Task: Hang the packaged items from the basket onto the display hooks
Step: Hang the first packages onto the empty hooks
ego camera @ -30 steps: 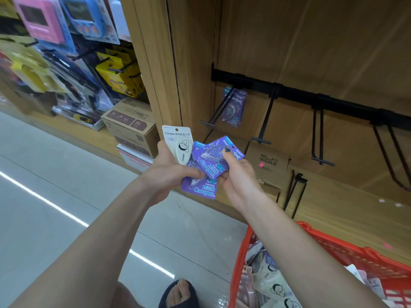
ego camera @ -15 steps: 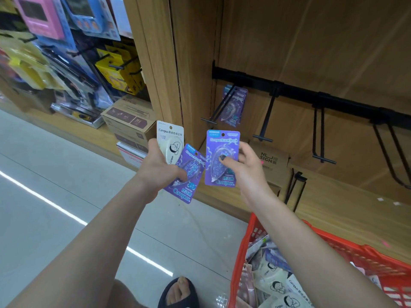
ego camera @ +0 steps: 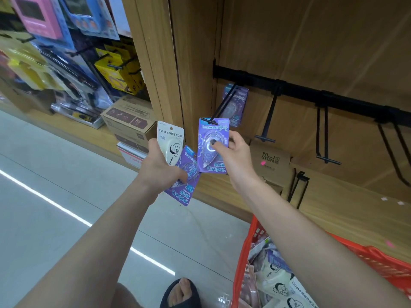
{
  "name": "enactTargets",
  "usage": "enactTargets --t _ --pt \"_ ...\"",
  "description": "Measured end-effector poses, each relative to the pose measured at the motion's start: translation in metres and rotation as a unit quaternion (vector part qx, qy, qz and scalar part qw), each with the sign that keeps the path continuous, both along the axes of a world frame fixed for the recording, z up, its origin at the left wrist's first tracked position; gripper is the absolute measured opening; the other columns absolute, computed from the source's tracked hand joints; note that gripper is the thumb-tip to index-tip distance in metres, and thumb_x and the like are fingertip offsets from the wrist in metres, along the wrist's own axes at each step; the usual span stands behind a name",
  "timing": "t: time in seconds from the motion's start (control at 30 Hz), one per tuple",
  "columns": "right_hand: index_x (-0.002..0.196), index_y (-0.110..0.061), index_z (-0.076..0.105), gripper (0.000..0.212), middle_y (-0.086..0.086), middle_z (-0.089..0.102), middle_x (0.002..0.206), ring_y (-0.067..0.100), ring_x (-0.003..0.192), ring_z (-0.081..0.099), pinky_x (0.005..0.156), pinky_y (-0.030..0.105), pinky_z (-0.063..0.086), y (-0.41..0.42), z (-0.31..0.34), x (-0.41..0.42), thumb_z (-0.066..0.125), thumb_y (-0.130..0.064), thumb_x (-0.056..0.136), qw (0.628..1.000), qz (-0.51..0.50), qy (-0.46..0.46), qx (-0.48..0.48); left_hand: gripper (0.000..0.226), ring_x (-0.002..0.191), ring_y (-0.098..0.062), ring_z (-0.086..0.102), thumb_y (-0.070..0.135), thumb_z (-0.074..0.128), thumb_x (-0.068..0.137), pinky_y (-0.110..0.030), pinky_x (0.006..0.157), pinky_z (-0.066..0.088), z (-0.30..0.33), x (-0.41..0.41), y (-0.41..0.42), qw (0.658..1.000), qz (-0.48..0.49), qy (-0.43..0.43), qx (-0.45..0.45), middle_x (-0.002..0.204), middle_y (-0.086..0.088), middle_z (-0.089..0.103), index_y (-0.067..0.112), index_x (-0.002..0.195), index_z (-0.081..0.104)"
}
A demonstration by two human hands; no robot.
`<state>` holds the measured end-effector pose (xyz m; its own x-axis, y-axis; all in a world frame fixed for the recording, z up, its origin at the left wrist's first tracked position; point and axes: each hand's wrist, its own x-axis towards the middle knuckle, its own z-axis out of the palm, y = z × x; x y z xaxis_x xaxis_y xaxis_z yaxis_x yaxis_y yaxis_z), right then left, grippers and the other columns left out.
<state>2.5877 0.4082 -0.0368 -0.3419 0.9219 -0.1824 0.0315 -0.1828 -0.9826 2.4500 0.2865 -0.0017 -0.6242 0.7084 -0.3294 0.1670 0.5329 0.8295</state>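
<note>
Retail shop, stationery aisle. Evidence: light wooden display bay (ego camera: 311,41) fitted with a black metal rail (ego camera: 300,90) carrying long black wire peg hooks (ego camera: 266,116); a neighbouring bay crowded with hanging blister-packed goods in yellow, blue and pink (ego camera: 66,41); brown cardboard stock cartons (ego camera: 129,121) on the low shelf; red plastic shopping basket (ego camera: 382,261) of carded packets; pale tiled floor (ego camera: 55,207).
</note>
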Motion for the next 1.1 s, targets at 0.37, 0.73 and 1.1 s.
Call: enactTargets --t 0.37,0.73,1.1 --pt "0.102 -0.020 0.061 0.029 0.005 0.070 0.105 0.029 0.098 0.068 0.092 0.041 0.057 0.081 -0.014 -0.035 0.066 -0.048 0.096 0.985 -0.128 -0.102 -0.060 0.077 0.108 -0.024 0.067 0.009 0.092 0.076 -0.037 0.077 0.063 0.000 0.013 0.009 0.998 -0.059 -0.012 -0.004 0.121 -0.001 0.061 0.022 0.128 0.037" --pt "0.139 -0.010 0.048 0.076 0.010 0.061 0.132 0.029 0.116 0.063 0.103 0.043 0.056 0.111 -0.022 -0.056 0.074 -0.059 0.087 0.970 -0.152 -0.068 -0.174 0.077 0.102 -0.017 0.066 0.012 0.092 0.077 -0.029 0.067 0.059 0.002 0.017 0.022 0.998 -0.062 -0.007 0.020 0.116 0.004 0.058 0.023 0.127 0.035" --pt "0.112 -0.012 0.067 0.035 0.009 0.076 0.103 0.021 0.087 0.074 0.085 0.035 0.057 -0.007 -0.011 0.021 0.063 -0.044 0.099 0.957 0.104 0.048 -0.266 0.077 0.105 -0.017 0.069 0.007 0.092 0.074 -0.043 0.080 0.064 0.005 0.017 0.018 0.997 -0.022 -0.044 0.066 0.117 0.001 0.063 0.023 0.126 0.038"
